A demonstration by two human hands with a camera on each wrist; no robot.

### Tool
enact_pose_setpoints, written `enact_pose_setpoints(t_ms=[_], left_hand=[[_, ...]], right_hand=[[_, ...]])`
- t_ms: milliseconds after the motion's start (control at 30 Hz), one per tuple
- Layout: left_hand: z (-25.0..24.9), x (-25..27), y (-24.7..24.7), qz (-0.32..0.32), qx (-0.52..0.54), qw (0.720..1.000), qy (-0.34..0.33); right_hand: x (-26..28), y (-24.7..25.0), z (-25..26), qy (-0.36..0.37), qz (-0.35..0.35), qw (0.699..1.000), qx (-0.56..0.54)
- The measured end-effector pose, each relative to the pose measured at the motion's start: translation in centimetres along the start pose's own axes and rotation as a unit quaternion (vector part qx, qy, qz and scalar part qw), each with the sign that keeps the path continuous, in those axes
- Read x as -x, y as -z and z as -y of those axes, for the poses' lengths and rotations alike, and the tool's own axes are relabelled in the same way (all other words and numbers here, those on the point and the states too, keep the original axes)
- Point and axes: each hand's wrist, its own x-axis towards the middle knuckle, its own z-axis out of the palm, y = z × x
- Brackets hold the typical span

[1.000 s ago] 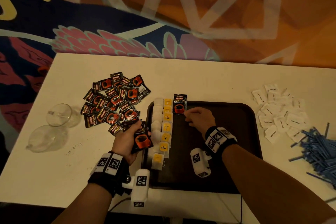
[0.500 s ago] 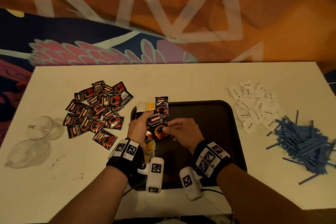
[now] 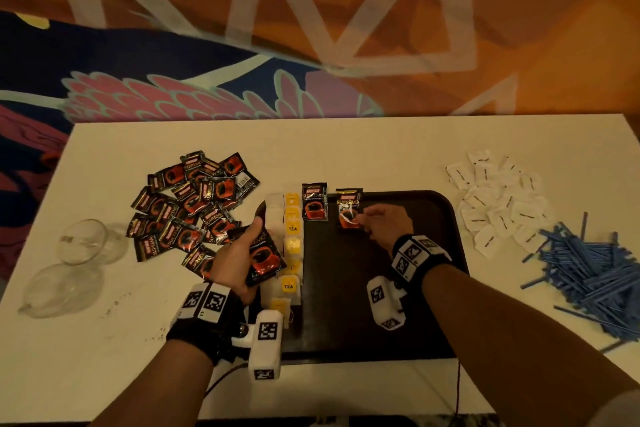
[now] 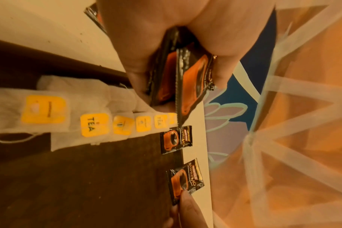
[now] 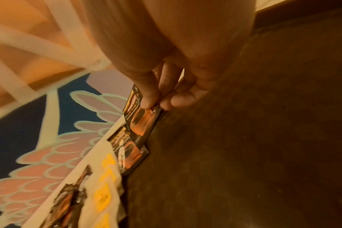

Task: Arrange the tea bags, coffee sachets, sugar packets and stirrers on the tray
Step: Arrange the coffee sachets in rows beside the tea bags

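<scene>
Step in hand: laying coffee sachets in a row along the far edge of the tray (image 3: 446, 288), judging by the two already there.
Right hand (image 3: 382, 224): pinches the lower corner of the second sachet (image 3: 349, 208) between thumb and fingertips, setting it on the tray beside the first sachet (image 3: 314, 202), a small gap between them.
Left hand (image 3: 239, 255): curled round a small stack of sachets (image 3: 263, 256), held over the tray's left edge above the tea bags (image 3: 292, 246).
Tea bags: lined up in a column down the tray's left side, yellow tags showing.
Still off the tray: the sachet pile (image 3: 194, 204) on the table at left, the sugar packets (image 3: 498, 204) and blue stirrers (image 3: 595, 274) at right.
Next move, as I judge: let go of the second sachet once it lies square, then draw another from the left hand's stack and place it further right.
</scene>
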Motion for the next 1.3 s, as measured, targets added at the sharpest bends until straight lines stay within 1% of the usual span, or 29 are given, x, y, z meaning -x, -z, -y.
enact_pose_setpoints(t_ms=[100, 200, 267, 600, 967, 1133, 1233, 1300], left_hand=[[-0.4, 1.7, 0.1, -0.012, 0.045, 0.999, -0.028], [-0.1, 1.8, 0.3, -0.022, 0.06, 0.997, -0.047], [-0.1, 1.7, 0.6, -0.015, 0.07, 0.996, -0.055], [-0.2, 0.8, 1.3, -0.011, 0.085, 0.995, -0.054], [0.3, -0.2, 1.1, 0.006, 0.085, 0.995, -0.045], [0.2, 0.4, 0.3, 0.044, 0.1, 0.994, -0.014], [0.1, 0.8, -0.5, 0.029, 0.074, 0.997, -0.022], [0.0, 1.0, -1.4, 0.006, 0.041, 0.999, -0.033]], right_hand=[[-1.9, -0.4, 0.2, -0.013, -0.01, 0.999, 0.041], [-3.3, -0.9, 0.3, -0.024, -0.017, 0.997, 0.066], [-4.0, -1.2, 0.4, -0.028, -0.012, 0.997, 0.074], [-4.9, -2.1, 0.8, -0.03, 0.011, 0.997, 0.072], [-5.2, -2.3, 0.3, -0.028, 0.012, 0.998, 0.063], [-4.6, -1.6, -0.1, -0.035, -0.007, 0.999, 0.018], [-2.7, -1.4, 0.0, -0.013, -0.009, 1.0, 0.012], [-0.3, -1.7, 0.6, 0.011, 0.028, 1.0, 0.005]])
